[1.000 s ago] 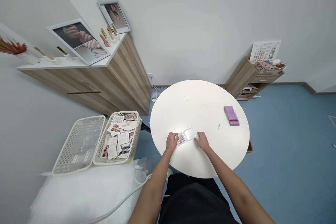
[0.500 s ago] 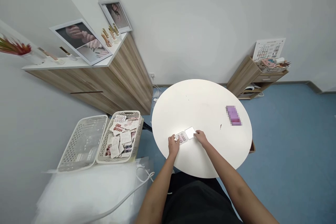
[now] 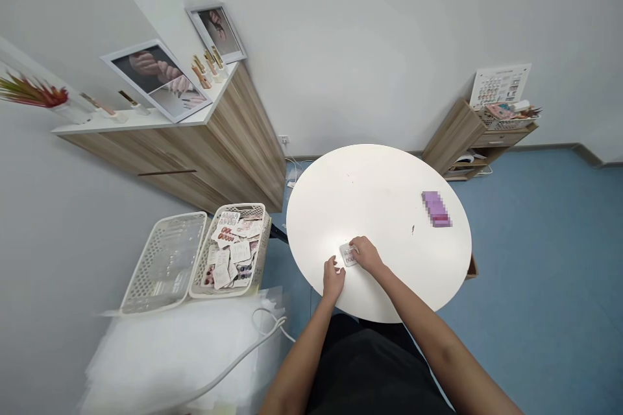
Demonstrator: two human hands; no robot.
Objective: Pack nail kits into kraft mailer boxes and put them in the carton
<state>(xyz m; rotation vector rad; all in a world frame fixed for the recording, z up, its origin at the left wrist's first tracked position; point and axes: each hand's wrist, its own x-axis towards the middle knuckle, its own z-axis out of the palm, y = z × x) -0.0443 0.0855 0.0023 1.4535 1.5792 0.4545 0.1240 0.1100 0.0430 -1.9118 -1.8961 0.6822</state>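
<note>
A small clear plastic nail case lies folded shut near the front-left edge of the round white table. My right hand covers its right side, with the fingers curled over the lid and pressing it. My left hand rests on the table just below and left of the case, its fingers loose and holding nothing. Rows of pink nail tips show faintly through the lid.
A purple block and a tiny dark speck lie on the table's right half. To the left stand an empty white basket and a basket of nail packs. Beyond are a white fluffy cover, a wooden cabinet and a low shelf.
The case, which lay open in two halves, is now folded shut under my right hand. My left hand has let go of it and drawn back a little.
</note>
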